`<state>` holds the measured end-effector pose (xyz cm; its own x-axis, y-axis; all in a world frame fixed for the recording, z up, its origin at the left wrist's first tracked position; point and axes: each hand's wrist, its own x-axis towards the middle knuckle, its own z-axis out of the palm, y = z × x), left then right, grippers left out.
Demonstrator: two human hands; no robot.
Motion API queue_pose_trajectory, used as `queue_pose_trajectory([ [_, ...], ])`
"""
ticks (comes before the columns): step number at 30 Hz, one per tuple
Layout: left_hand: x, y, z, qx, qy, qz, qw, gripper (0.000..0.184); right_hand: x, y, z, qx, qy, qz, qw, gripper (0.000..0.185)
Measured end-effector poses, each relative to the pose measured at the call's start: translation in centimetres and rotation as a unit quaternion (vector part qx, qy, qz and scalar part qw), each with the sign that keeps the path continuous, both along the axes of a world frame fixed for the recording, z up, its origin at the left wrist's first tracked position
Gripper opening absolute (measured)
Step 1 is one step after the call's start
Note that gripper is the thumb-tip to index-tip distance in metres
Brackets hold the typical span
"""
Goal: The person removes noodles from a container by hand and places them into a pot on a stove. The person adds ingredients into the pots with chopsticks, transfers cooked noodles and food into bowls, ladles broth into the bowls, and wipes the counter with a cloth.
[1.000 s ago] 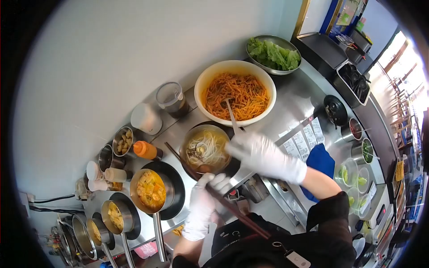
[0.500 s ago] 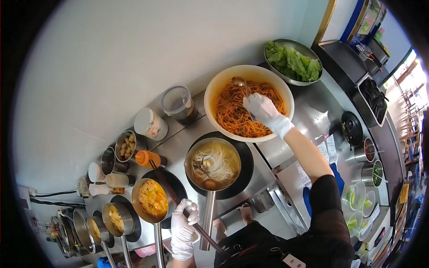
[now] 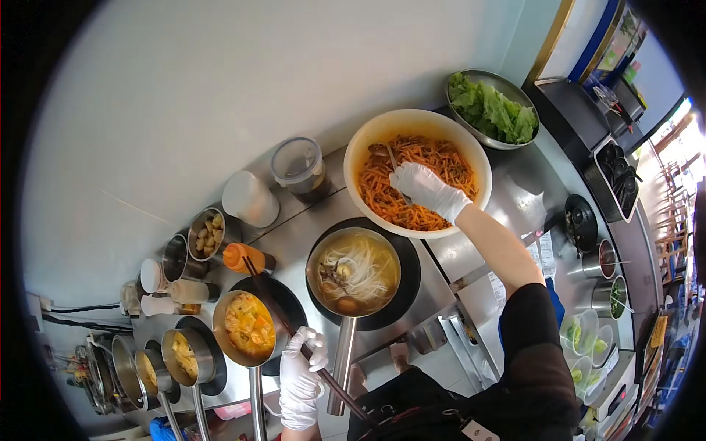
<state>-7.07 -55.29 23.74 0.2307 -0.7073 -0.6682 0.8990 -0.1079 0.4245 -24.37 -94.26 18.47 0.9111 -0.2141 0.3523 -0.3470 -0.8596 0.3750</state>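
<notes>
My right hand (image 3: 426, 189), in a white glove, is closed around the handle of a metal spoon (image 3: 392, 154). The spoon's head dips into orange shreds (image 3: 412, 213) that look like carrot, inside a large cream bowl (image 3: 482, 158). Lower down, my gloved left hand (image 3: 301, 378) grips a pair of long dark chopsticks (image 3: 276, 305), which slant up across the edge of a saucepan of orange-yellow stew (image 3: 248, 328). Between the hands stands a saucepan of white noodles in broth (image 3: 360, 268), with a brown egg in it and its handle (image 3: 343, 364) toward me.
More small pans (image 3: 180, 356) stand at the lower left. Along the wall are an orange-topped bottle (image 3: 239, 259), a white tub (image 3: 250, 198) and a lidded clear container (image 3: 300, 169). A metal bowl of lettuce (image 3: 496, 110) sits behind the cream bowl. Receipts (image 3: 544, 253) lie at right.
My right hand has shifted slightly left and down within the bowl, and the spoon's head now sits among the shreds. My left hand keeps its hold on the chopsticks. The view has shifted slightly.
</notes>
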Motion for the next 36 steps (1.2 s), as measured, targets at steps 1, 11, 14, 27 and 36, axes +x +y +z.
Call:
queue_pose_trajectory([
  [1,0.1,0.0,0.0,0.01,0.008,-0.003,1.0,0.016,-0.1,0.5,-0.5,0.078,-0.019,0.036,0.996,0.006],
  [11,-0.3,-0.2,0.6,-0.006,0.01,-0.007,1.0,0.014,-3.2,1.3,1.2,0.728,-0.51,-0.214,0.405,0.016],
  [14,-0.4,-0.1,0.6,-0.012,0.008,-0.004,1.0,0.013,-3.5,1.3,0.7,0.717,-0.455,-0.231,0.475,0.016],
  [27,-0.3,0.0,0.3,-0.01,-0.004,0.003,1.0,0.013,-4.5,1.2,0.0,0.731,-0.498,-0.205,0.419,0.016],
  [36,-0.7,-0.7,-0.2,-0.028,-0.006,-0.025,0.999,0.017,-3.5,2.8,1.1,0.708,-0.541,-0.218,0.399,0.016],
])
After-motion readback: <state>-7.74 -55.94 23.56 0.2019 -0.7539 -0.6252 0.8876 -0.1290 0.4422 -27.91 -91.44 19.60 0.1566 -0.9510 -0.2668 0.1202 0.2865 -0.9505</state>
